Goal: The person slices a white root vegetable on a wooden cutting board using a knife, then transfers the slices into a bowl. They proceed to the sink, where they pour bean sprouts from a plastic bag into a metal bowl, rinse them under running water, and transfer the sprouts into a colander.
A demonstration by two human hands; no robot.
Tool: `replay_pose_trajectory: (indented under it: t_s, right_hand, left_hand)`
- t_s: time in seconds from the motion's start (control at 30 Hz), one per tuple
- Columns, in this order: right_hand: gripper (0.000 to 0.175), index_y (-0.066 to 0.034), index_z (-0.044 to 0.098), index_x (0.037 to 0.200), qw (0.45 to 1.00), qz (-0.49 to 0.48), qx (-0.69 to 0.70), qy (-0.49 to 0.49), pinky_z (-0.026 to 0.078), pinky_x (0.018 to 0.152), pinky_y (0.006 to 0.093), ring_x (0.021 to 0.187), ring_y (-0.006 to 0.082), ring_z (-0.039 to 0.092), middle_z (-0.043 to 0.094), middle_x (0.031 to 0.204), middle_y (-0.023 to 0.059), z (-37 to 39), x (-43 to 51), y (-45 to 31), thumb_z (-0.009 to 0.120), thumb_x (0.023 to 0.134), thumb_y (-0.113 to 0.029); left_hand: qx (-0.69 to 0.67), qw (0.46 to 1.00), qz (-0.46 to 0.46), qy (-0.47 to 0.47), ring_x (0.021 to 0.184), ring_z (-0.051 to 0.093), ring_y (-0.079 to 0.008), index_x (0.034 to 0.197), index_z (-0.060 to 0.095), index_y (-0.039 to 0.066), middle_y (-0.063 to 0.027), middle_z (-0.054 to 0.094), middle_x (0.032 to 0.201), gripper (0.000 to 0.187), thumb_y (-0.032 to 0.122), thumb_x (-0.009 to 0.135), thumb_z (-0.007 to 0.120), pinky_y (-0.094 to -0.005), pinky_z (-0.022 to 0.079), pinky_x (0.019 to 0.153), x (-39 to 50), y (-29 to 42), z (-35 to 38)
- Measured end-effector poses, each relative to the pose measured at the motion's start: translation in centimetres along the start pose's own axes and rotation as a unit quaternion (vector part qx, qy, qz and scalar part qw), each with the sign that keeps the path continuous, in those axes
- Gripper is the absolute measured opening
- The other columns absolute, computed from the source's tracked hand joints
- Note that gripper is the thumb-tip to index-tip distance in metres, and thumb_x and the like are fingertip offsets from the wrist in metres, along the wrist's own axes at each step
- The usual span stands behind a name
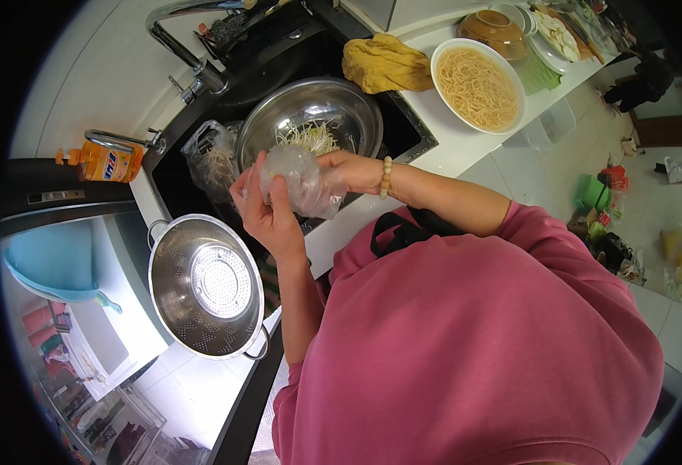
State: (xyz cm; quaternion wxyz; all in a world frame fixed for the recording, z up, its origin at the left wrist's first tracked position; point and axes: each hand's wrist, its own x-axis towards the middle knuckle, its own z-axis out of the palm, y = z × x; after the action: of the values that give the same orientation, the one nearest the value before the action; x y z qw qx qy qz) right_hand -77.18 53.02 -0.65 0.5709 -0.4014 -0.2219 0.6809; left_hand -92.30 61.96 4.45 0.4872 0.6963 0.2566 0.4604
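Note:
Both hands are on a crumpled clear plastic bag [300,180] at the near rim of a steel mixing bowl [312,93]. My left hand [271,212] has its fingers and thumb around the bag's left side. My right hand [350,172], below a beaded bracelet, grips the bag from the right, its fingertips partly hidden behind the plastic. Bean sprouts [309,136] lie in the bowl beyond the hands. Another clear bag [216,163], with what look like sprouts or roots in it, rests against the bowl's left side in the dark sink.
A steel colander [207,288] stands at the left, beside the sink. Orange dish soap [108,163] and a faucet [204,78] are behind it. A yellow cloth [384,63] and a white bowl of noodles [477,87] sit right of the sink. A person [643,81] is far off.

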Motion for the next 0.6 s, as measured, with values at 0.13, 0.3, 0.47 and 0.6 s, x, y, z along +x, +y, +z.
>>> replay_pose_trajectory:
  t_s: [0.13,0.3,0.47,0.6]
  right_hand:
    - [0.021,-0.0021,0.071,0.104,0.993,-0.003,0.111,0.029,0.054,0.080,0.0284,0.088,0.0161,0.068,0.070,0.099,0.0080,0.9,-0.7,-0.3,0.064,0.091,-0.017]
    - [0.021,-0.0017,0.072,0.101,0.977,-0.104,-0.160,0.095,0.054,0.078,0.0289,0.086,0.0186,0.070,0.073,0.094,0.0124,-1.0,0.4,2.5,0.061,0.093,-0.018]
    - [0.017,-0.0030,0.074,0.095,0.879,-0.210,-0.406,0.135,0.054,0.076,0.0281,0.079,0.0150,0.069,0.073,0.083,0.0115,-5.0,0.0,2.6,0.061,0.092,-0.013]
    - [0.015,-0.0026,0.074,0.100,0.889,-0.186,-0.366,0.205,0.054,0.079,0.0271,0.082,0.0117,0.068,0.075,0.088,0.0086,-7.2,-1.1,1.7,0.064,0.091,-0.010]
  left_hand:
    - [0.001,0.999,-0.027,-0.017,0.101,0.056,-0.0175,0.124,0.068,0.005,-0.0112,0.055,0.113,0.033,0.017,0.094,0.066,-0.0293,0.046,0.087,0.1,0.1,-0.4]
    - [-0.011,1.000,-0.014,0.017,0.094,0.056,-0.0135,0.121,0.069,0.002,-0.0071,0.055,0.110,0.032,0.014,0.091,0.069,-0.0260,0.046,0.083,0.2,0.4,-0.4]
    - [0.025,0.987,-0.044,0.150,0.081,0.053,-0.0059,0.113,0.071,0.001,-0.0004,0.060,0.095,0.023,0.011,0.093,0.067,-0.0215,0.043,0.073,2.4,2.5,-1.1]
    - [-0.115,0.952,-0.046,0.279,0.080,0.055,-0.0064,0.118,0.068,0.003,-0.0017,0.066,0.094,0.023,0.012,0.098,0.061,-0.0221,0.045,0.070,3.6,5.6,-1.6]
